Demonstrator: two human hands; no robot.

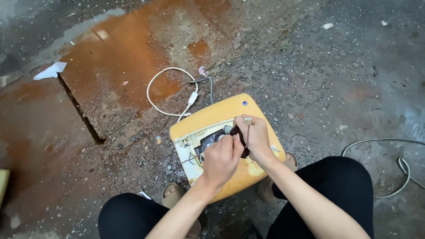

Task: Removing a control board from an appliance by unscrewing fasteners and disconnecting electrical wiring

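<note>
The yellow appliance casing (pixel 230 146) lies opened on the wet floor (pixel 332 88) between the person's knees. The left hand (pixel 220 161) pinches inner parts; the right hand (pixel 254 137) clamps a dark tool (pixel 241 139). Best steady the casing and work gently.

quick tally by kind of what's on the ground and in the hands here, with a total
yellow appliance casing: 1
dark tool with a thin shaft, gripped by the right hand, the left hand beside it: 1
white cords, one looped behind the casing, one at right: 2
white paper scrap: 1
Total: 5
</note>
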